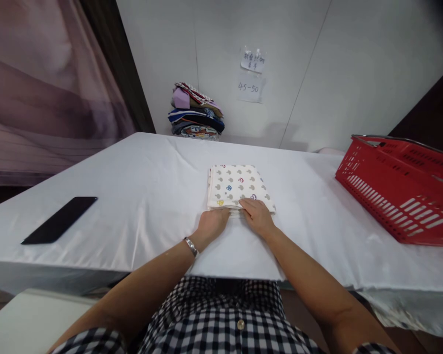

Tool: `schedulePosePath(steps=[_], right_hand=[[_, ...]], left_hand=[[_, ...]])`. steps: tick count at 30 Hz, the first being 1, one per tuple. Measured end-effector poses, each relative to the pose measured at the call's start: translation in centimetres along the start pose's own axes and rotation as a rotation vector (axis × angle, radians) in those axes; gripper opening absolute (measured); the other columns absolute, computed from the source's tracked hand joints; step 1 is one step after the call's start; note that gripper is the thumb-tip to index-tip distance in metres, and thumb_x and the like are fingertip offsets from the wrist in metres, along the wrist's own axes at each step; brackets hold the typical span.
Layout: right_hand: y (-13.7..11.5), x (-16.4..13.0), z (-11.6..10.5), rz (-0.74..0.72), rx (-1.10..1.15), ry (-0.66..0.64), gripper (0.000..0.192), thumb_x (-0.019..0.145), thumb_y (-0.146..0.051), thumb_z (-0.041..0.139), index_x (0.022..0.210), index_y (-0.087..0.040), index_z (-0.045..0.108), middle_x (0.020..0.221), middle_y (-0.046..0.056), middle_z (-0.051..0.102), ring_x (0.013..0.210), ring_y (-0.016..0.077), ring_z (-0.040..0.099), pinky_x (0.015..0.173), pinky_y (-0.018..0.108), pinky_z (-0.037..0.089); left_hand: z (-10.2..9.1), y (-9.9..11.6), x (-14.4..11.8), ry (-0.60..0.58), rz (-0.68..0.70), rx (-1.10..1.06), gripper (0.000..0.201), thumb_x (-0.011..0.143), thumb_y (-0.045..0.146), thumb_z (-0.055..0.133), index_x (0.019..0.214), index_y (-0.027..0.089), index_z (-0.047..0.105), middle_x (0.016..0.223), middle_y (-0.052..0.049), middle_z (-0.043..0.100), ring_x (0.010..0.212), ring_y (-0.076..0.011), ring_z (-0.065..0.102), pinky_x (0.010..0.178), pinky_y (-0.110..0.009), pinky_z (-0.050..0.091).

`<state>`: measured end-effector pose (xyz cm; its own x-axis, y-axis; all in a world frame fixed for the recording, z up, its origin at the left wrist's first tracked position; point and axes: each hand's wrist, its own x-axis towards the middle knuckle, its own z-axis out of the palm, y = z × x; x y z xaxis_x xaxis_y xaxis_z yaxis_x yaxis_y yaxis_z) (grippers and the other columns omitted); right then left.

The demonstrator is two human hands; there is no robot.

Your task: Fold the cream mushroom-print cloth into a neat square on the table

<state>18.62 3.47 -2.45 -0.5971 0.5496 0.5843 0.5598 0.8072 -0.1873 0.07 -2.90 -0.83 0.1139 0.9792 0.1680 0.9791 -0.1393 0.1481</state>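
Note:
A white cloth [239,184] printed with small grey, blue, red, yellow and purple mushroom shapes lies folded into a flat, near-square bundle on the table. Several layers show along its near edge. My left hand [213,223] is closed at the near left part of that edge, its fingertips hidden at the layers. My right hand [257,217] grips the near edge farther right, with a digit lying on top of the print and the other fingers out of sight under the cloth. The two hands are close together but apart.
The table [162,177] has a white, wrinkled covering. A flat black object [61,220] lies at the left, and a red basket [398,191] stands at the right. Folded fabrics [196,112] are stacked at the back against the wall, below paper notes [251,73].

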Motion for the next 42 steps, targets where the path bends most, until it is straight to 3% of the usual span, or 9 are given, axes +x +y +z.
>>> schedulePosePath(steps=[12, 18, 25, 29, 32, 36, 39, 42], right_hand=[[-1.2, 0.1, -0.3, -0.060, -0.026, -0.016, 0.037, 0.091, -0.020, 0.045, 0.127, -0.020, 0.053, 0.127, 0.010, 0.058, 0.120, 0.0216, 0.050, 0.094, 0.040, 0.040], [-1.4, 0.4, 0.2, -0.071, -0.053, -0.012, 0.033, 0.093, -0.018, 0.043, 0.122, -0.020, 0.058, 0.120, 0.009, 0.063, 0.114, 0.0208, 0.055, 0.090, 0.039, 0.042], [-1.1, 0.4, 0.6, -0.076, -0.063, -0.051, 0.033, 0.092, -0.018, 0.045, 0.121, -0.024, 0.059, 0.119, 0.008, 0.064, 0.113, 0.0205, 0.056, 0.088, 0.038, 0.043], [-1.2, 0.7, 0.1, -0.080, -0.024, -0.062, 0.032, 0.092, -0.019, 0.045, 0.121, -0.023, 0.059, 0.119, 0.008, 0.064, 0.111, 0.0213, 0.057, 0.089, 0.040, 0.044], [-1.4, 1.0, -0.4, -0.080, -0.002, -0.081, 0.035, 0.091, -0.023, 0.047, 0.125, -0.022, 0.056, 0.121, 0.010, 0.062, 0.114, 0.0226, 0.055, 0.090, 0.041, 0.044], [-1.5, 1.0, -0.2, -0.119, -0.041, -0.065, 0.033, 0.092, -0.022, 0.046, 0.124, -0.023, 0.056, 0.121, 0.010, 0.062, 0.116, 0.0232, 0.053, 0.090, 0.042, 0.045], [-1.3, 0.7, 0.4, -0.134, -0.038, -0.039, 0.031, 0.092, -0.021, 0.046, 0.121, -0.025, 0.058, 0.120, 0.008, 0.063, 0.116, 0.0232, 0.054, 0.090, 0.042, 0.045], [-1.1, 0.3, 0.6, -0.132, -0.019, -0.030, 0.030, 0.093, -0.023, 0.045, 0.120, -0.026, 0.059, 0.121, 0.007, 0.062, 0.116, 0.0237, 0.054, 0.091, 0.043, 0.045]], left_hand=[[0.0, -0.3, 0.2, 0.018, 0.084, 0.082, 0.024, 0.090, 0.016, 0.037, 0.094, 0.018, 0.061, 0.084, -0.009, 0.069, 0.076, -0.0218, 0.065, 0.063, -0.029, 0.045], [0.0, -0.3, -0.3, 0.022, 0.114, 0.055, 0.023, 0.089, 0.015, 0.039, 0.090, 0.016, 0.062, 0.082, -0.010, 0.068, 0.073, -0.0222, 0.065, 0.062, -0.030, 0.045], [-0.1, -0.7, -0.9, 0.141, 0.130, -0.045, 0.023, 0.091, 0.020, 0.040, 0.083, 0.019, 0.061, 0.078, -0.006, 0.067, 0.073, -0.0181, 0.062, 0.062, -0.026, 0.043], [-0.4, -0.9, -0.8, 0.212, 0.128, -0.031, 0.020, 0.092, 0.022, 0.040, 0.090, 0.019, 0.060, 0.079, -0.005, 0.066, 0.074, -0.0170, 0.061, 0.062, -0.026, 0.041], [-0.3, -0.9, -0.7, 0.224, 0.157, -0.028, 0.019, 0.092, 0.023, 0.041, 0.094, 0.020, 0.060, 0.081, -0.004, 0.066, 0.074, -0.0165, 0.061, 0.062, -0.026, 0.041], [-0.3, -1.2, -0.9, 0.225, 0.202, -0.045, 0.022, 0.092, 0.026, 0.041, 0.085, 0.020, 0.061, 0.076, -0.004, 0.064, 0.073, -0.0160, 0.060, 0.064, -0.027, 0.043], [-0.7, -1.9, -1.1, 0.320, 0.172, -0.145, 0.021, 0.093, 0.028, 0.041, 0.088, 0.021, 0.061, 0.079, -0.003, 0.063, 0.077, -0.0156, 0.059, 0.068, -0.027, 0.046], [-1.2, -3.1, -1.0, 0.523, 0.046, -0.296, 0.017, 0.089, 0.029, 0.048, 0.100, 0.022, 0.059, 0.094, -0.005, 0.062, 0.090, -0.0172, 0.058, 0.077, -0.030, 0.049]])
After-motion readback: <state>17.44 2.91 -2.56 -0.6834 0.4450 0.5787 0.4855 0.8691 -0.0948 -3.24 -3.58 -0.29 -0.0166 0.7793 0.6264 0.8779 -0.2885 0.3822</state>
